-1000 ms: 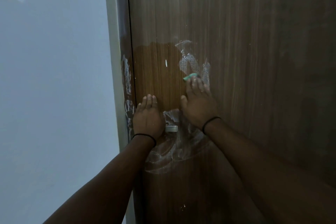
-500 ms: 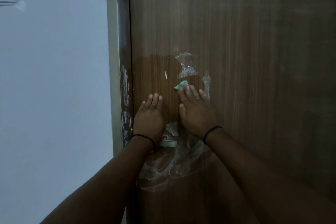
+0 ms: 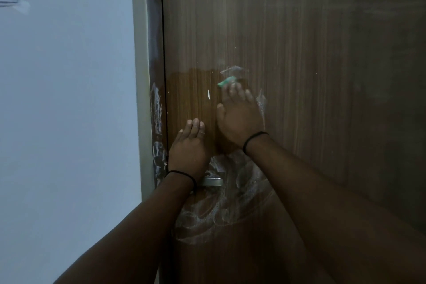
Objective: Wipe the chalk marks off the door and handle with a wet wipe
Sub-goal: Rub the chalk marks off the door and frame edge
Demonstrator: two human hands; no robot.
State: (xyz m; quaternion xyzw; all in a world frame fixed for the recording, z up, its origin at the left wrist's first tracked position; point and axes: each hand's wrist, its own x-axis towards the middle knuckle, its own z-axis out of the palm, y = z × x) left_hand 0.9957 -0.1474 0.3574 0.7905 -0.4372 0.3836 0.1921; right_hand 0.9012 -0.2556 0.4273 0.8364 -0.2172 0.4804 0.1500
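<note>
Both our hands lie flat against the wooden door (image 3: 299, 76). Our left hand (image 3: 187, 148) rests with straight fingers close together on the panel near the door's left edge, just above the metal handle (image 3: 213, 181), whose end shows past the wrist. Our right hand (image 3: 239, 120) is higher and to the right, fingers spread and extended, pressing a green wet wipe (image 3: 227, 81) to the wood; only a corner of the wipe shows above the fingertips. Each wrist wears a thin black band.

We see a darker, damp-looking patch of door around and left of the right hand. Chalk marks (image 3: 230, 210) swirl thickly below and to the right of the handle, with a small smear just above the wipe and a streak beside the right hand's outer edge. More chalk runs down the door frame (image 3: 156, 110) at left, next to the pale wall (image 3: 69, 99).
</note>
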